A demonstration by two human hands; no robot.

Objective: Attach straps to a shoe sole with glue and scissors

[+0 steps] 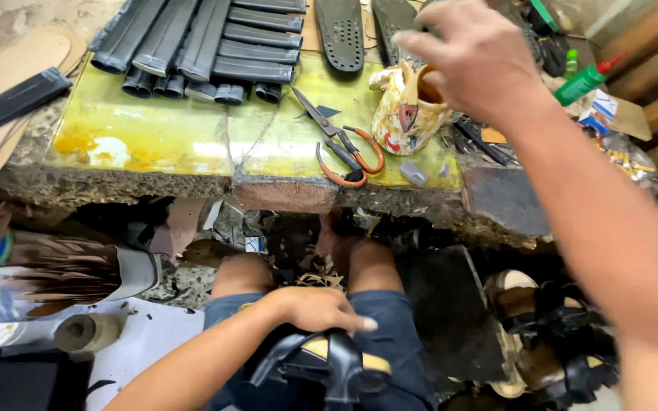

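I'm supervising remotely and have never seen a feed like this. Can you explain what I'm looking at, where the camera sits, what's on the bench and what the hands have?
There is no machine here: the one picture comes from a camera worn on a person's head, looking down at their two bare hands and their lap.

The left hand rests on a black strappy sandal with a yellow insole held on the lap. The right hand reaches out over a paint-smeared cream cup; whether it grips anything cannot be told.

On the yellow-stained stone bench lie orange-handled scissors, a stack of dark folded strap strips, two black perforated shoe soles and a green squeeze bottle with a red nozzle. More finished black sandals sit on the floor at the right.
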